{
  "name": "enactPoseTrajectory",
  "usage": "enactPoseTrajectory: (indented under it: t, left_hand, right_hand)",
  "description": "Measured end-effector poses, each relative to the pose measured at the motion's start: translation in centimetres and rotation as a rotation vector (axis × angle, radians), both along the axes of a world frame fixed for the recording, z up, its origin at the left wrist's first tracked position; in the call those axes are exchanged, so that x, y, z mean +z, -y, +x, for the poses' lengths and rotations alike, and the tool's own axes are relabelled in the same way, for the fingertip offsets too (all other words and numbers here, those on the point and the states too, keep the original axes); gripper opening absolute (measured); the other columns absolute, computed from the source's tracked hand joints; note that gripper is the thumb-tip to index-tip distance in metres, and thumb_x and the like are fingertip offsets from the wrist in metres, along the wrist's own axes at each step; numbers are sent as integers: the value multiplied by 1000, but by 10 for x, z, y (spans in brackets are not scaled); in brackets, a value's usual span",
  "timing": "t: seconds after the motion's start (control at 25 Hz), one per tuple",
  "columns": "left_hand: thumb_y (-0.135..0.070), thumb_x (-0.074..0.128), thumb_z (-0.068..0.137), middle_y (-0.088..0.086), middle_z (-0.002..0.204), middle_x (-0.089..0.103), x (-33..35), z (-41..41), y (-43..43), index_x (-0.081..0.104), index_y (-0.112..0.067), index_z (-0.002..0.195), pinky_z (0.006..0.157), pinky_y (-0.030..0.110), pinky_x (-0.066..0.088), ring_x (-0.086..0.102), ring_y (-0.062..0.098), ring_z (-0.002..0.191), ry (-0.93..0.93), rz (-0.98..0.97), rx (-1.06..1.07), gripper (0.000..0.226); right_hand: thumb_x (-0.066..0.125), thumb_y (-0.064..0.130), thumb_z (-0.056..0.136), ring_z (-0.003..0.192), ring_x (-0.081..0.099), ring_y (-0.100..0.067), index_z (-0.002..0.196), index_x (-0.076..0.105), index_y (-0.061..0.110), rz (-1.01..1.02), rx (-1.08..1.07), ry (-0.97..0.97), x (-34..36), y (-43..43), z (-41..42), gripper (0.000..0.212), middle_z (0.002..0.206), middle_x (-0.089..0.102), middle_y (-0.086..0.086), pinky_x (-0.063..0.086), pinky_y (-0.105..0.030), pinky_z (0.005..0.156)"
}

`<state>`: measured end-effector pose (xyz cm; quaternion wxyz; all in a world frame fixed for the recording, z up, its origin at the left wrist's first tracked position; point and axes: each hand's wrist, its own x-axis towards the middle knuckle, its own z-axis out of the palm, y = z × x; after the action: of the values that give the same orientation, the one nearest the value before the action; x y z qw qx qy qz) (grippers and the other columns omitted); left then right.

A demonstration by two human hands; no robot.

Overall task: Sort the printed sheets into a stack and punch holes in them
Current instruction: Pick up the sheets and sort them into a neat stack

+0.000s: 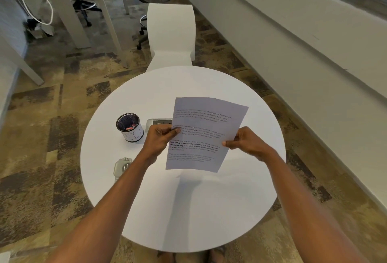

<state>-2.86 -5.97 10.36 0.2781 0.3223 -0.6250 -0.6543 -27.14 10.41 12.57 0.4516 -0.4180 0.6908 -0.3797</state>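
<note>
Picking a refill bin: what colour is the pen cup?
Black mesh top, white band below on the pen cup, seen in the head view.

**Readable text: mostly blurred print**

Printed sheet (206,135) carries four short paragraphs; most too blurred to read. Bold lines in third paragraph partly legible: "way of living. Defined by a slower pace..." and "strong community bonds, local traditions". Cup (130,127) has large hand-drawn letters on its white band, looks like "BIN". Red label inside cup unreadable.
</note>
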Motion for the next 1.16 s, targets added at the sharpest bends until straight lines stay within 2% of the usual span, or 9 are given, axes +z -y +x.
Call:
enactPoseTrajectory:
  t: [0.08,0.24,0.36,0.44,0.56,0.76,0.92,1.04,1.16]
  left_hand:
    - [-9,64,87,3,106,74,-3,2,1,70,-3,109,76,19,54,70,8,91,70,-57,-65,23]
    - [-4,68,83,7,111,70,-12,4,7,70,-4,108,72,8,50,63,-16,79,313,-347,-119,24]
    - [-8,70,82,8,111,71,-17,3,11,72,-6,105,81,24,56,66,-4,85,345,-436,-58,23]
    - [-8,71,81,7,111,71,-17,1,12,73,-6,104,81,24,55,66,4,91,318,-449,-26,23]
    - [-6,71,81,7,109,71,-15,-1,13,73,-5,103,76,10,50,63,-7,89,282,-446,-10,23]
    - [-15,73,80,-5,97,73,-15,3,15,74,-16,103,73,23,51,66,-1,84,338,-391,-42,23]
    - [-12,72,81,-2,92,74,-30,8,14,74,-17,100,66,18,42,60,-13,74,410,-391,8,20]
    - [-11,71,82,-1,93,74,-31,7,14,74,-15,100,65,12,41,60,-11,74,398,-379,42,19]
    - [-11,72,81,-5,92,73,-30,6,13,75,-15,100,66,9,41,60,-9,74,365,-400,54,20]
  right_hand:
    - [72,12,82,98,68,-30,112,70,9,9,-37,-73,-10,5,4,30,111,73,-5,57,-45,86]
    - [71,9,83,98,68,-31,105,72,1,-4,-75,-213,-16,11,5,23,110,72,-11,54,-51,89]
    - [68,6,85,97,67,-28,107,71,4,-44,-82,-242,-12,13,8,22,112,71,-9,55,-44,88]
    - [67,6,86,97,67,-26,108,72,5,-57,-93,-258,-10,15,8,23,112,71,-8,56,-42,87]
    - [67,6,86,94,67,-24,107,72,3,-77,-111,-274,-8,17,6,21,109,71,-7,55,-39,85]
    - [67,9,86,94,67,-25,109,71,2,-15,-74,-245,-20,16,2,24,110,71,-6,55,-36,83]
    - [67,16,86,91,66,-42,94,66,-10,69,-71,-313,-47,13,2,27,99,71,-25,52,-52,79]
    - [64,14,89,82,66,-36,91,67,-10,28,-93,-336,-48,13,1,24,95,72,-25,49,-42,70]
    - [64,14,90,85,63,-43,91,66,-11,-3,-114,-330,-50,13,-4,25,95,72,-26,44,-36,66]
